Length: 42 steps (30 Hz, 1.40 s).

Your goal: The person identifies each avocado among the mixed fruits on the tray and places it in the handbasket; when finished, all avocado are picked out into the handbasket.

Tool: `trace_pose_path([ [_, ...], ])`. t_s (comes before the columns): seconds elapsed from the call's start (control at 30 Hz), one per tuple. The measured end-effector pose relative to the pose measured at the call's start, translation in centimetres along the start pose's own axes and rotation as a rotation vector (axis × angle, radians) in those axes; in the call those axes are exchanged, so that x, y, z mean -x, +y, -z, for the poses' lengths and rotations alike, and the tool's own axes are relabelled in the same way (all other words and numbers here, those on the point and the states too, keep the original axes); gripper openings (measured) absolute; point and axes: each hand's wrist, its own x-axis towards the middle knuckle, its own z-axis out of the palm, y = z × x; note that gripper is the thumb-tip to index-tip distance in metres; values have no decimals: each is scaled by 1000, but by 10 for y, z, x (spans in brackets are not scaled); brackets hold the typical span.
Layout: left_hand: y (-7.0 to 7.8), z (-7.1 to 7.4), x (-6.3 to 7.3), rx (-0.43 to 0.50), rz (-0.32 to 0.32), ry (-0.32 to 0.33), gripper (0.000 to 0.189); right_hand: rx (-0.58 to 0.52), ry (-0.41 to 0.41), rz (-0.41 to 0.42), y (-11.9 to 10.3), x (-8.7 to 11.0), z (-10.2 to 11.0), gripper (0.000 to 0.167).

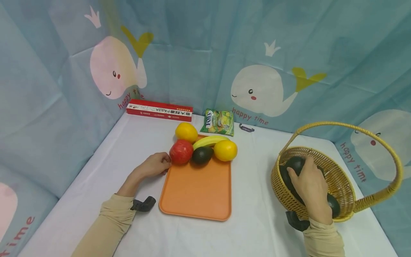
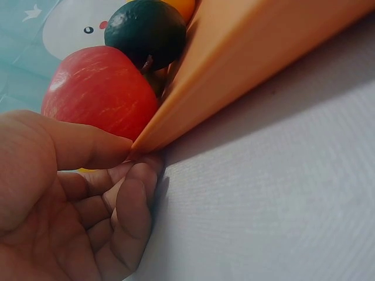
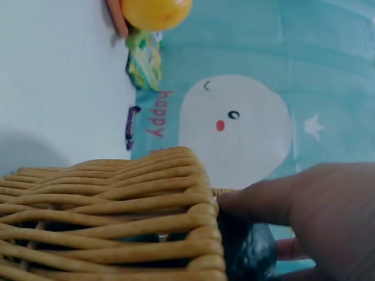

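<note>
My left hand [image 1: 155, 165] pinches the left rim of the orange tray [image 1: 196, 192] between thumb and fingertips, close beside a red apple [image 1: 181, 151]. Next to the apple, a dark green avocado [image 1: 202, 155] lies on the tray in front of a banana [image 1: 209, 141]. Yellow fruits [image 1: 226, 150] flank the banana, one at each side. On the right, my right hand [image 1: 309, 184] reaches into a wicker basket [image 1: 278, 185] and grips a dark green avocado [image 3: 249, 249] with thumb and fingers. Another dark green fruit [image 1: 334, 206] shows below the hand; others are partly hidden.
A red pasta box [image 1: 159, 110] lies along the back left. Beside it are a green snack packet [image 1: 218, 122] and a small purple item [image 1: 246, 127]. The basket's tall handle [image 1: 363, 129] arches to the right. Whale-print curtains [image 1: 192, 64] surround the white table.
</note>
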Motion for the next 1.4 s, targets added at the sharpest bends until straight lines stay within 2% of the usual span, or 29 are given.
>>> trace_pose_path([
  [0.2, 1, 0, 0, -3, 3, 0, 19, 13, -6, -14, 2, 2, -4, 59],
  [0.43, 3, -1, 1, -2, 19, 3, 19, -1, 66, 58, 4, 2, -8, 53],
  [0.53, 3, -1, 1, 4, 24, 5, 20, 8, 62, 106, 3, 1, -11, 51],
  [0.67, 2, -2, 2, 8, 27, 3, 20, -5, -23, 158, 1, 0, -14, 53],
  [0.8, 1, -2, 1, 4, 26, 4, 20, -41, -117, 134, -1, 0, -14, 55],
  [0.87, 1, -2, 1, 3, 26, 8, 20, -42, -106, 146, -2, 1, -13, 53],
  [1.0, 0, -3, 1, 4, 28, 9, 20, -33, -30, 228, -4, 0, -15, 47],
  [1.07, 0, -3, 1, 7, 31, 4, 20, -35, -19, 256, -4, -1, -17, 44],
  [1.13, 0, -3, 1, 9, 34, 1, 20, -43, -58, 259, -3, -1, -19, 45],
  [1.33, 2, -2, 1, 14, 33, 0, 20, -34, -273, 177, 0, -1, -20, 56],
  [1.4, 2, -2, 1, 13, 32, 2, 20, -25, -304, 165, -1, -1, -19, 59],
])
